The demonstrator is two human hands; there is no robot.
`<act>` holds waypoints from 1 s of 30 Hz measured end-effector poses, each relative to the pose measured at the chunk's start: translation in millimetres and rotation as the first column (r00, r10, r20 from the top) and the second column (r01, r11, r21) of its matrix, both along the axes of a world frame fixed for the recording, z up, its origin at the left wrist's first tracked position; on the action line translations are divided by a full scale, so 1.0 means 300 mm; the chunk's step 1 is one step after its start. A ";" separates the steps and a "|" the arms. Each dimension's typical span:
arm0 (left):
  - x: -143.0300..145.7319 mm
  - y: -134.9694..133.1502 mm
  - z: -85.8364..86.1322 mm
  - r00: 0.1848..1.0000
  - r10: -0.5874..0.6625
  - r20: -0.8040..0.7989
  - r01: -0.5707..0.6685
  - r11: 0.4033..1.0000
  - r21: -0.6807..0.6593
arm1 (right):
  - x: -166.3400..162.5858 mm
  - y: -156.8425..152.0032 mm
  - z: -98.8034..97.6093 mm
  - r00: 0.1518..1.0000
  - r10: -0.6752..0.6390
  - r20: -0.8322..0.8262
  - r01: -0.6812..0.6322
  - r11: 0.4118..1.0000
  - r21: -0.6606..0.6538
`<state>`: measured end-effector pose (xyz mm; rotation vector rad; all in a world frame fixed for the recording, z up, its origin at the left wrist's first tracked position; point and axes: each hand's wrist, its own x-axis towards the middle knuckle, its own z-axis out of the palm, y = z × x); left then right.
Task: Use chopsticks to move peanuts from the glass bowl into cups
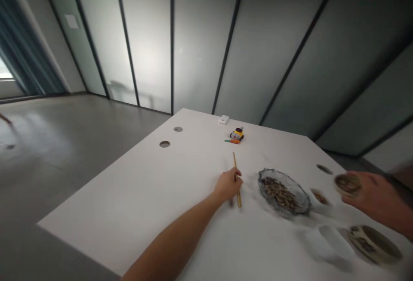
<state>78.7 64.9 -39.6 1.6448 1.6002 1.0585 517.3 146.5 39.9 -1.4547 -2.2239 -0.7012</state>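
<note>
My left hand (pixel 229 184) is closed around thin, golden-brown chopsticks (pixel 239 200), which lie lengthwise along the white table (pixel 193 173); I cannot tell if there is one or a pair. At the right, my blurred right hand (pixel 379 201) grips a small round container (pixel 347 184) with a brownish inside, held above the tabletop. Between the hands stands an oval see-through bowl (pixel 301 195) with a dark wavy rim, holding brown, seed-like pieces (pixel 280 192). Below my right hand are a white cup (pixel 329 242) and a beige pot (pixel 374 245) with dark markings.
A small heap of brown pieces (pixel 319 196) lies right of the bowl. Farther back are a yellow-and-grey toy vehicle (pixel 237 134), an orange carrot-shaped item (pixel 234 141) and a white box (pixel 223 119). Round holes (pixel 164 143) pierce the tabletop. Frosted panels (pixel 203 48) stand behind.
</note>
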 end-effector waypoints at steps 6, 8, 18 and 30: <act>-0.016 0.012 0.013 0.980 0.045 0.192 -0.045 0.999 -0.005 | -0.181 0.014 0.035 0.977 0.119 0.175 -0.089 0.981 -0.173; -0.018 0.015 0.015 0.980 0.045 0.194 -0.046 0.999 -0.001 | -0.258 -0.008 0.041 0.947 0.198 0.252 -0.147 0.967 -0.206; -0.014 0.020 0.012 0.978 0.030 0.205 -0.033 0.999 0.010 | -0.387 -0.034 0.040 0.887 0.400 0.231 -0.303 0.881 -0.363; -0.009 0.018 0.003 0.981 0.013 0.195 -0.016 1.000 0.017 | -0.189 -0.012 0.091 0.975 -0.213 0.058 0.220 0.947 -0.233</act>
